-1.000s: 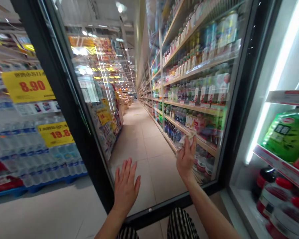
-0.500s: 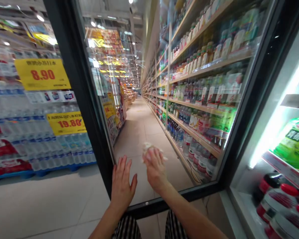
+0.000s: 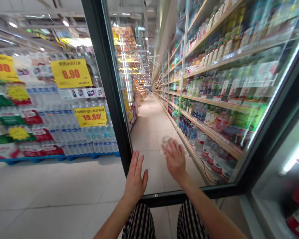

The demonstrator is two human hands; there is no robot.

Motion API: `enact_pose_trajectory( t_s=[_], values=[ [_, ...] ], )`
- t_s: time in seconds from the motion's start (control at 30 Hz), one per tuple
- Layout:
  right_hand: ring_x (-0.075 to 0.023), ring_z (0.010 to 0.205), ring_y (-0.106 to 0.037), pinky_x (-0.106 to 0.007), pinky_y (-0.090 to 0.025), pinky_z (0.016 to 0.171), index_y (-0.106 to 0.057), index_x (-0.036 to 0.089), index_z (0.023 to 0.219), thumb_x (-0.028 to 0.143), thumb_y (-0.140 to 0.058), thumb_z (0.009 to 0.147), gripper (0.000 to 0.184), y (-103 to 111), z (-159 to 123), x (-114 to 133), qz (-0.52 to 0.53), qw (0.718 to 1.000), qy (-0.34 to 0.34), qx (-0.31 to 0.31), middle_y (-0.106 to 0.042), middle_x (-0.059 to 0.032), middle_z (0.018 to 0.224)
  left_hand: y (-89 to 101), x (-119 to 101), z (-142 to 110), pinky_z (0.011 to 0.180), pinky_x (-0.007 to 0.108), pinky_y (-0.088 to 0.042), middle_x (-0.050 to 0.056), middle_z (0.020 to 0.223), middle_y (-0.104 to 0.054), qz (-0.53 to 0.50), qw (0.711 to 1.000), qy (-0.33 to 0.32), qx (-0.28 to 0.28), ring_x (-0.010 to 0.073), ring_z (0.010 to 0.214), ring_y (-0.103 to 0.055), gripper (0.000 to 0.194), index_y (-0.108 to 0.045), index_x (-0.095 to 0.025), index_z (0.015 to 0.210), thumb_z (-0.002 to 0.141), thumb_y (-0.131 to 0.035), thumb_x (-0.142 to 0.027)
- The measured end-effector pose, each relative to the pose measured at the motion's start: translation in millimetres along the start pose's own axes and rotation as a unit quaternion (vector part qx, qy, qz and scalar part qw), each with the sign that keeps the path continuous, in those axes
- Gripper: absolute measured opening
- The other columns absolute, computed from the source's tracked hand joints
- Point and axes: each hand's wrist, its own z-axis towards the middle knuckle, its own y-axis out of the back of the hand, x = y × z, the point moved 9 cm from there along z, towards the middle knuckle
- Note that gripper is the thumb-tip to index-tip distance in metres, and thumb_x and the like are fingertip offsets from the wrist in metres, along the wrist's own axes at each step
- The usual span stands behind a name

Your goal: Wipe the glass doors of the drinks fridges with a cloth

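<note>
Cloth (image 3: 166, 141), lower centre, could slip from blurred right hand (image 3: 175, 160) fingers, closure unclear, if dragging on glass door (image 3: 179, 113); left hand (image 3: 135, 179) fingers extended, empty.

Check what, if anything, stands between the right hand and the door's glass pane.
Only a crumpled, pale cloth, blurred and partly hidden, shows under the right hand, on the side toward the glass pane. Nothing else visible stands between them.

Legwear (image 3: 139, 223) in small black-and-white check, rounded over knees (image 3: 190, 215); forearms (image 3: 209, 210) bare.
</note>
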Motion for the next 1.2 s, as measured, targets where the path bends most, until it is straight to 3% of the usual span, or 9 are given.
enact_pose_trajectory(
  t_s=[0.1,0.23,0.3,0.47,0.63,0.8,1.0,1.13,1.2],
  values=[
    [-0.0253,0.139,-0.02,-0.049,-0.027,0.11,-0.04,0.021,0.136,0.01,-0.039,0.086,0.051,13,-2,-28,-0.021,0.992,-0.114,-0.049,-0.024,-0.0098,0.15,-0.4,-3,-1,0.104,0.049,-0.036,0.018,0.145,-0.028,-0.002,1.0,-0.001,0.003,0.0274,0.137,-0.024,0.063,-0.02,-0.018,0.141,0.084,-0.046,-0.012],
    [-0.0185,0.137,-0.027,-0.041,-0.028,0.112,-0.048,0.026,0.13,0.01,-0.041,0.086,0.047,-6,-13,9,0.041,0.995,0.064,0.061,-0.038,-0.0045,0.144,-0.3,-5,0,0.104,0.052,-0.035,0.019,0.144,-0.031,0.007,1.0,0.006,-0.006,0.0287,0.137,-0.024,0.062,-0.022,-0.017,0.14,0.083,-0.047,-0.013],
    [-0.0169,0.135,-0.03,-0.04,-0.027,0.112,-0.05,0.029,0.127,0.011,-0.043,0.086,0.045,-7,-18,9,0.046,0.993,0.088,0.07,-0.042,-0.0024,0.142,-0.7,-5,-1,0.104,0.052,-0.035,0.019,0.144,-0.03,0.007,1.0,0.006,-0.002,0.0284,0.137,-0.023,0.062,-0.023,-0.017,0.14,0.083,-0.047,-0.012],
    [-0.0243,0.139,-0.02,-0.047,-0.027,0.111,-0.038,0.024,0.137,0.011,-0.04,0.086,0.052,18,-11,-41,-0.028,0.993,-0.109,-0.039,-0.022,-0.0089,0.15,-5.4,-12,-1,0.105,0.052,-0.032,0.018,0.146,-0.028,0.026,1.0,-0.01,0.007,0.0282,0.138,-0.019,0.062,-0.023,-0.016,0.14,0.082,-0.048,-0.011],
    [-0.0163,0.136,-0.028,-0.038,-0.027,0.112,-0.049,0.029,0.128,0.01,-0.043,0.085,0.048,8,-4,-21,0.008,0.995,0.078,0.054,-0.039,-0.0014,0.144,-10.7,-23,9,0.106,0.052,-0.03,0.018,0.147,-0.027,0.031,0.999,-0.024,0.004,0.028,0.138,-0.019,0.063,-0.023,-0.017,0.14,0.082,-0.048,-0.012],
    [-0.0239,0.138,-0.022,-0.049,-0.031,0.108,-0.043,0.022,0.134,0.011,-0.036,0.085,0.05,40,4,-87,-0.043,0.984,-0.148,-0.092,-0.022,-0.0068,0.151,-19.3,-26,17,0.105,0.056,-0.028,0.018,0.148,-0.023,0.043,0.999,-0.02,0.013,0.0299,0.139,-0.017,0.064,-0.021,-0.018,0.141,0.083,-0.047,-0.013],
    [-0.0189,0.136,-0.027,-0.041,-0.03,0.11,-0.046,0.03,0.131,0.011,-0.042,0.085,0.05,21,9,-64,-0.037,0.999,0.015,0.017,-0.032,-0.0018,0.147,-31.8,-41,31,0.107,0.057,-0.023,0.018,0.147,-0.028,0.059,0.998,-0.023,0.013,0.029,0.139,-0.017,0.061,-0.025,-0.018,0.14,0.083,-0.048,-0.014],
    [-0.0236,0.138,-0.022,-0.047,-0.032,0.109,-0.039,0.023,0.136,0.01,-0.037,0.086,0.052,47,8,-107,-0.043,0.981,-0.16,-0.103,-0.019,-0.0062,0.152,-37.4,-44,33,0.108,0.058,-0.021,0.017,0.148,-0.025,0.064,0.998,-0.022,0.009,0.0289,0.139,-0.015,0.064,-0.024,-0.019,0.141,0.082,-0.05,-0.014],
    [-0.0233,0.138,-0.022,-0.046,-0.032,0.109,-0.039,0.025,0.136,0.011,-0.037,0.086,0.052,44,8,-105,-0.037,0.983,-0.161,-0.087,-0.02,-0.0051,0.151,-39.7,-44,32,0.107,0.059,-0.02,0.017,0.149,-0.022,0.067,0.998,-0.019,0.007,0.0298,0.14,-0.013,0.066,-0.023,-0.019,0.142,0.082,-0.051,-0.014]
  ],
)
